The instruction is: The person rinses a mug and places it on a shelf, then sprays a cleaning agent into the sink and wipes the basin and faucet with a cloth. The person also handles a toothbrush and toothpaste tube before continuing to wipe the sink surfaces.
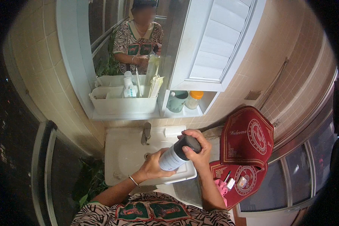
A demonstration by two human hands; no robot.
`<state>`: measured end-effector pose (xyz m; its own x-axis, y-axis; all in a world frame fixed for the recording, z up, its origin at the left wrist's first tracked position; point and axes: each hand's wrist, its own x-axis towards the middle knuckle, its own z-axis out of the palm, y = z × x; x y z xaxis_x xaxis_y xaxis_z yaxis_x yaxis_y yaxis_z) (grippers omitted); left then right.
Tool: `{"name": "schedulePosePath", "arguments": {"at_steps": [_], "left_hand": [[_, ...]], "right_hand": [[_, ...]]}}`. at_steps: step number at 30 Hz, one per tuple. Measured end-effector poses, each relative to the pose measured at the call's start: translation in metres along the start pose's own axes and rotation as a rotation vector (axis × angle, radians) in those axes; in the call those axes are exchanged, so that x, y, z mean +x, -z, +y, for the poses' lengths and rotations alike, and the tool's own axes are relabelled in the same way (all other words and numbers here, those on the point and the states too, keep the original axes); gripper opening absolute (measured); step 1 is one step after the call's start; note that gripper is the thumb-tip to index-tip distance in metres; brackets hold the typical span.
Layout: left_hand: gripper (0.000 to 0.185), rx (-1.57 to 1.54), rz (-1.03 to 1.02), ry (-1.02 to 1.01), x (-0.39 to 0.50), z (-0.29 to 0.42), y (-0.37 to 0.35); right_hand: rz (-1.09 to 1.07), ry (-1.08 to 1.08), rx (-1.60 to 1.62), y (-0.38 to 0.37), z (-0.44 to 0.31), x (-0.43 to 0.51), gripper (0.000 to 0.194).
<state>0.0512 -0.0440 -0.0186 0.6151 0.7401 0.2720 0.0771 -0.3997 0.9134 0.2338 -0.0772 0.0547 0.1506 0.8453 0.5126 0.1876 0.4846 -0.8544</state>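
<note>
A white bottle with a black cap (pixel 172 158) is tilted up to the right over the sink's right part. My left hand (pixel 155 166) is wrapped around its white lower body, which bears writing. My right hand (pixel 199 145) grips the wide black cap (pixel 192 144), with the thumb on the near side and fingers over the far side. Whether the cap sits fully on the bottle cannot be told. Below and behind them lies the white ceramic washbasin (pixel 121 163). A metal faucet (pixel 146 134) stands at its back edge, and a white soap dish or tray (pixel 173 131) rests right of it.
Above the basin, a mirror cabinet (pixel 155 113) carries a white plastic organizer (pixel 121 104) with a small bottle and packets. A green cup (pixel 177 101) and an orange-lidded jar (pixel 193 100) occupy its cubby. Red mats (pixel 245 141) hold a pink cloth (pixel 221 189) and small items at right.
</note>
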Motion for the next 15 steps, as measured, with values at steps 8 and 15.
{"name": "schedulePosePath", "arguments": {"at_steps": [8,15], "left_hand": [[0.076,0.246,0.244,-0.074,0.004,-0.016,-0.007],[0.08,-0.017,-0.065,-0.076,-0.001,-0.021,0.018]], "right_hand": [[0.155,-0.022,-0.067,-0.016,0.02,-0.004,0.048],[-0.285,0.064,-0.133,0.01,-0.013,0.0,0.084]]}}
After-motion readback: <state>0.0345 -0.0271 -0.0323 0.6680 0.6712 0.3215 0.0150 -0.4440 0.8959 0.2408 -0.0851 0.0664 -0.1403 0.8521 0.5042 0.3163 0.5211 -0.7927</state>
